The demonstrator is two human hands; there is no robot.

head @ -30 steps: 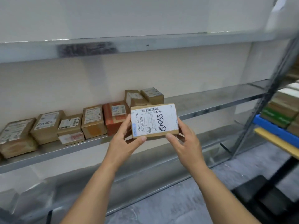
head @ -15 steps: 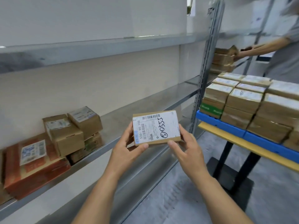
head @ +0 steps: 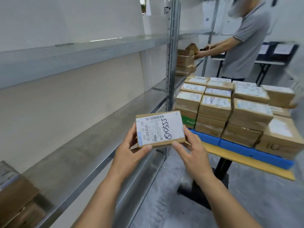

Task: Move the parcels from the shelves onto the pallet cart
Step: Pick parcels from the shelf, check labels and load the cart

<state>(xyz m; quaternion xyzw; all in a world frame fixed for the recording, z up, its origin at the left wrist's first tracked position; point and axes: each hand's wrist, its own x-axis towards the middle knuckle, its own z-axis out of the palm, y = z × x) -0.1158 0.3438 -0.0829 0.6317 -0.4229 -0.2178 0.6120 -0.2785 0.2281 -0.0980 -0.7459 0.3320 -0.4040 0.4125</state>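
Note:
I hold a small brown parcel (head: 160, 129) with a white label and black handwriting in front of me, label up. My left hand (head: 131, 149) grips its left end, thumb on the near edge. My right hand (head: 192, 150) grips its right end the same way. The parcel hangs in the air beside the metal shelf (head: 98, 129), left of the pallet cart. The cart's blue pallet (head: 238, 148) lies on a yellow platform (head: 230, 157) and carries several stacked parcels (head: 230, 111).
A grey shelf upright (head: 171, 63) stands between me and the cart. Another person (head: 245, 45) in a grey shirt handles boxes (head: 185, 63) on the farther shelf unit. A few parcels (head: 14, 199) remain at the shelf's near left. The cart's black base (head: 202, 186) sits on the concrete floor.
My view has swung right along the shelf towards the pallet cart. The shelf parcels have slid out to the left edge. Both hands keep the same hold on the parcel.

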